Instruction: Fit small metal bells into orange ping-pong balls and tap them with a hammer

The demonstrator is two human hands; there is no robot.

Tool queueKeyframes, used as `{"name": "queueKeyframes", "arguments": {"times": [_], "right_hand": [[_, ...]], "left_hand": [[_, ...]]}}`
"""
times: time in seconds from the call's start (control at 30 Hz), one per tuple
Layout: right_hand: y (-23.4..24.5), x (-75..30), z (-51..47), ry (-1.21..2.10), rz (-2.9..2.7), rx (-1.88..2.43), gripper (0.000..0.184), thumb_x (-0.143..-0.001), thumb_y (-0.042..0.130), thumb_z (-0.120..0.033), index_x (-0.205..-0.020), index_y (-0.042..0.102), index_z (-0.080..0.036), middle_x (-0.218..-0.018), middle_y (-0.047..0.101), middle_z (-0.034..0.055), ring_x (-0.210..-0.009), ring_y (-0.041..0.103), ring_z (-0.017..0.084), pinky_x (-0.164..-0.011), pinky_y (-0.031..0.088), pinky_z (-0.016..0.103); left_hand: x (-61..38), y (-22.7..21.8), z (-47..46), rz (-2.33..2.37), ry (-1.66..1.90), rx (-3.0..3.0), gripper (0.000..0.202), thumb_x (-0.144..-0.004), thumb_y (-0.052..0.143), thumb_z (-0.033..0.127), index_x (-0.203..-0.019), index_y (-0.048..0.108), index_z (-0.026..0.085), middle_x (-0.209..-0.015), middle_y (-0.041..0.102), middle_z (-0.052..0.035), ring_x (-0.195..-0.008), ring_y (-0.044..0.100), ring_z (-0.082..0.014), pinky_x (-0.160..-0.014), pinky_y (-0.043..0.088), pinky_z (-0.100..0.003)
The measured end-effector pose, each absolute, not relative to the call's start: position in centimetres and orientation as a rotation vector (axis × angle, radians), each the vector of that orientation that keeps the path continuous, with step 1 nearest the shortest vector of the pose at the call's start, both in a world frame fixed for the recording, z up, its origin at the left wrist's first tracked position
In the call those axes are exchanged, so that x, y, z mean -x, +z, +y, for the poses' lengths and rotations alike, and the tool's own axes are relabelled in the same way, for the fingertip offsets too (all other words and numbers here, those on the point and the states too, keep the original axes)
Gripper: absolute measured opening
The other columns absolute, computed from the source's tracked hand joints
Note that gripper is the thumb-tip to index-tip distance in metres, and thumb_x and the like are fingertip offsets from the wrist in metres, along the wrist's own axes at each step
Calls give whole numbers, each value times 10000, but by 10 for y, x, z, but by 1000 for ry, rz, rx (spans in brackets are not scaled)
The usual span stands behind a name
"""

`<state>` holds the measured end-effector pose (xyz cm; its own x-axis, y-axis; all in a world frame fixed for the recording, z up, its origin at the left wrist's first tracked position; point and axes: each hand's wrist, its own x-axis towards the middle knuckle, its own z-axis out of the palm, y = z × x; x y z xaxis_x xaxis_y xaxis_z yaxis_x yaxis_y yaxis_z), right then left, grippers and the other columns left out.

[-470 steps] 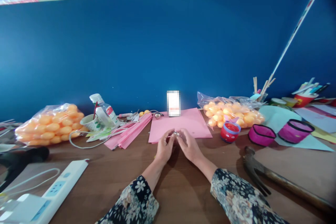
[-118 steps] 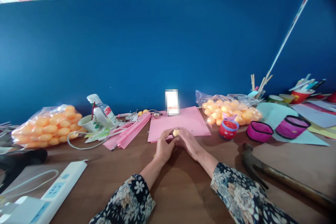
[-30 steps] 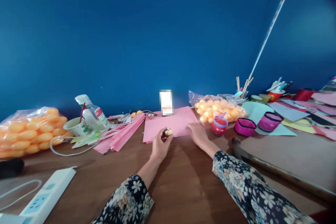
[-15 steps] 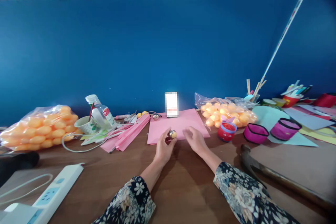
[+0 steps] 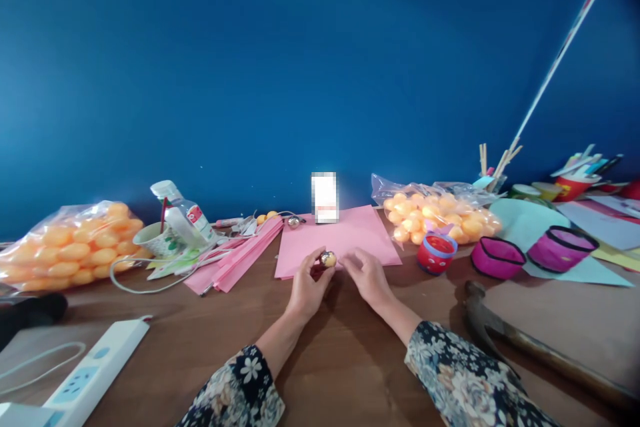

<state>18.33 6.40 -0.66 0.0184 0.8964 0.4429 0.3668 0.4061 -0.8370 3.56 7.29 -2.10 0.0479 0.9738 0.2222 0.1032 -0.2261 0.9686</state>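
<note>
Between thumb and fingers, my left hand (image 5: 309,287) holds a small shiny gold-coloured ball (image 5: 328,259), perhaps a bell, over the front edge of the pink paper (image 5: 350,233). Just right of the ball is my right hand (image 5: 367,279). Its thumb and index finger are drawn together near the ball; whatever they pinch is too small to make out. A similar shiny metal ball (image 5: 293,221) lies at the paper's back left, by a wire.
Bags of orange balls lie left (image 5: 75,250) and right (image 5: 435,217). A red cup (image 5: 437,255), two purple fabric rings and a hammer (image 5: 540,343) are on the right. Leftward are a paper cup (image 5: 159,239), bottle (image 5: 193,217), pink strips (image 5: 245,253) and power strip (image 5: 95,367).
My right hand has moved left, closer to the ball, and its fingers have drawn together. The left hand keeps hold of the ball. The view has shifted slightly.
</note>
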Motion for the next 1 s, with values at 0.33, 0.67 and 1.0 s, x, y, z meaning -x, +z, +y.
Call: {"name": "queueKeyframes", "arguments": {"times": [0.33, 0.67, 1.0], "right_hand": [[-9, -176, 63, 1028, -1290, 1053, 179, -745, 575, -348, -791, 608, -179, -761, 649, 27, -695, 616, 160, -614, 508, 267], [-7, -174, 62, 1177, -1202, 1054, 168, -724, 602, -333, -787, 572, -180, -748, 624, 8, -719, 597, 149, -615, 460, 244], [-6, -177, 63, 1101, -1368, 1014, 191, -757, 563, -337, -785, 627, -159, -789, 655, 33, -769, 573, 161, -751, 437, 285]], "left_hand": [[-36, -21, 72, 1071, 1308, -1441, 459, -692, 625, 182, -1137, 518, 167, -1094, 614, -100, -937, 613, -192, -847, 481, -341], [-36, -22, 72, 1010, 1301, -1417, 469, -695, 626, 196, -1146, 504, 158, -1083, 617, -103, -932, 612, -195, -849, 477, -350], [-36, -17, 69, 1022, 1301, -1448, 403, -686, 623, 172, -1081, 539, 176, -1052, 628, -81, -923, 614, -182, -815, 492, -317]]}}
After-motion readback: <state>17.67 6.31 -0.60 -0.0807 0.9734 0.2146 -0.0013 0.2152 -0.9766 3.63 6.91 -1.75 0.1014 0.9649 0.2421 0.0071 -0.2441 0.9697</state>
